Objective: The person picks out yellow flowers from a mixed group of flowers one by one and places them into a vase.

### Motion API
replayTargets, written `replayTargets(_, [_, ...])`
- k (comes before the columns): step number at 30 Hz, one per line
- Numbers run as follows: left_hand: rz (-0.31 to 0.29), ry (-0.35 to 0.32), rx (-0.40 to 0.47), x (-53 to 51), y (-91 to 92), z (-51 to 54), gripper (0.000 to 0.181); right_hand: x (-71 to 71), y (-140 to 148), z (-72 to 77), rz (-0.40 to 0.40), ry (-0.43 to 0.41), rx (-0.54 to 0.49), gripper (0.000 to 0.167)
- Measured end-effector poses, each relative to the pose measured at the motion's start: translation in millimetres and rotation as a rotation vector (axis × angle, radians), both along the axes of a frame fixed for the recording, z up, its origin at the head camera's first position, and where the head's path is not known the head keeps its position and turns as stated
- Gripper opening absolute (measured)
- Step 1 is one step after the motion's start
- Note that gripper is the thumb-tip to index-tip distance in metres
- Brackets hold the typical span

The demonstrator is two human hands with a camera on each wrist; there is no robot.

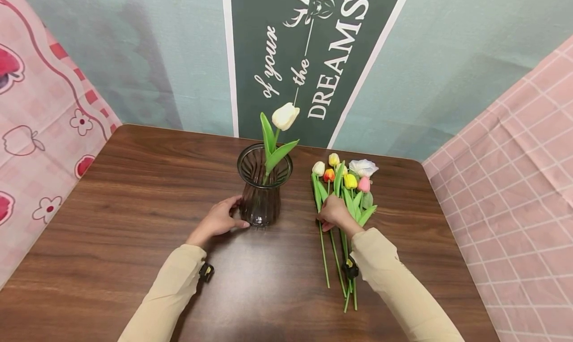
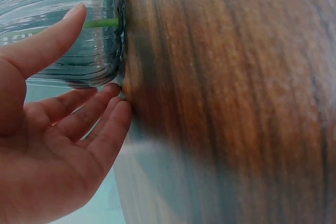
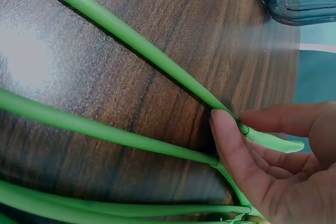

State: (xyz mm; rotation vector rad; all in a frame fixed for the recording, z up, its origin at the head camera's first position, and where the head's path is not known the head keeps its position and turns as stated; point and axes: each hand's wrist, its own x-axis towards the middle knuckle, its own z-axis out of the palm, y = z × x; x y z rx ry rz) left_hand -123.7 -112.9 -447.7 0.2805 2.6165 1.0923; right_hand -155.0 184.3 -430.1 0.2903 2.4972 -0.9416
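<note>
My cream sleeves [image 1: 165, 287] come in from 7 and 5 o'clock, left forearm aimed at 1, right at 11. Wood table [image 1: 125, 262] under both. Green stems [image 1: 336, 255] lie beside and below my right forearm, ends toward 6.

My left hand [image 1: 220, 218] is low at the vase's 8 o'clock side, thumb spread away from lightly bent fingers, thumb tip by the base; can't tell how firmly it presses. My right hand [image 1: 334, 212] reaches down over the bunch, back up, thumb and index pinching the outermost stem [image 3: 142, 48] just below its leaf.

Dark ribbed vase [image 1: 260, 205] stands upright at 2 o'clock from my left hand; a single white tulip [image 1: 285, 116] in it tips toward 1. The tulip bunch [image 1: 350, 181] lies at 3 o'clock from the vase, blooms toward 12. Farthest, lettered backdrop [image 1: 313, 73] at 12.
</note>
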Motion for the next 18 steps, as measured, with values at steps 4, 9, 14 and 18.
replayTargets(4, [0.002,0.001,0.001,-0.2,0.2,-0.3,0.079,-0.7,-1.2,0.5,0.003,0.002,0.028,0.007])
replayTargets(9, [0.004,0.009,0.005,-0.1,0.3,-0.3,0.079,-2.0,-1.2,-0.9,0.011,0.012,0.044,0.011])
replayTargets(14, [0.008,-0.001,0.008,0.0,0.4,0.4,0.079,-2.7,-0.8,-1.0,0.009,-0.004,0.042,0.011])
replayTargets(18, [0.009,-0.003,0.011,0.0,0.3,0.3,0.079,-2.9,-0.3,-0.9,0.013,-0.011,0.038,0.010])
